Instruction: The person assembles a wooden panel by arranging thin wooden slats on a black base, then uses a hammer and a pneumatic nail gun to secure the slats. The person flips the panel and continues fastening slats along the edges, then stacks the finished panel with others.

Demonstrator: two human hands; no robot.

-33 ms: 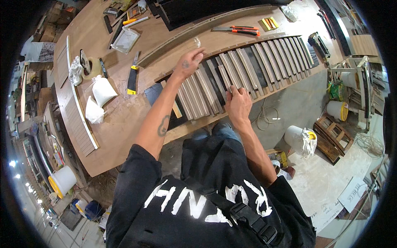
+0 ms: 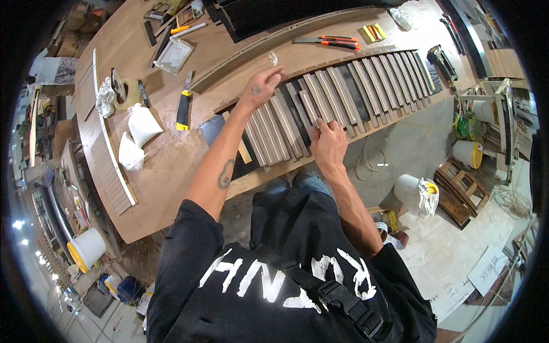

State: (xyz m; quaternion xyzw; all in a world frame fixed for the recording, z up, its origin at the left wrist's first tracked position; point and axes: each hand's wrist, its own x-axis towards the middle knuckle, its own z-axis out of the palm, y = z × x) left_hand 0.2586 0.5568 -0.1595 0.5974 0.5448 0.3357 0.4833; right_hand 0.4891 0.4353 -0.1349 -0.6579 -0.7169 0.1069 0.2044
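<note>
A slightly curved panel point(image 2: 246, 187) lies along the bench's near edge, with narrow grey-brown wooden strips point(image 2: 394, 86) set side by side across it. My right hand point(image 2: 330, 143) is closed at the near end of one shorter wooden strip point(image 2: 307, 104), its fingertips gripping it; dark backing shows beside this strip. At the panel's far edge is my left hand point(image 2: 260, 88), its fingers curled together. Whatever the left fingers hold, if anything, is hidden. A small clear plastic piece point(image 2: 273, 58) lies just beyond them.
Behind the panel runs a long curved wooden rail point(image 2: 229, 71). Cutter knives point(image 2: 337, 41) lie beyond it; a yellow-black saw point(image 2: 183, 111) and white bags point(image 2: 143, 126) lie left on the bench point(image 2: 154, 194). A white bucket point(image 2: 413, 188) stands on the floor at right.
My right hand and the short strip at its fingertips have shifted very slightly to the left. My left hand has not visibly moved.
</note>
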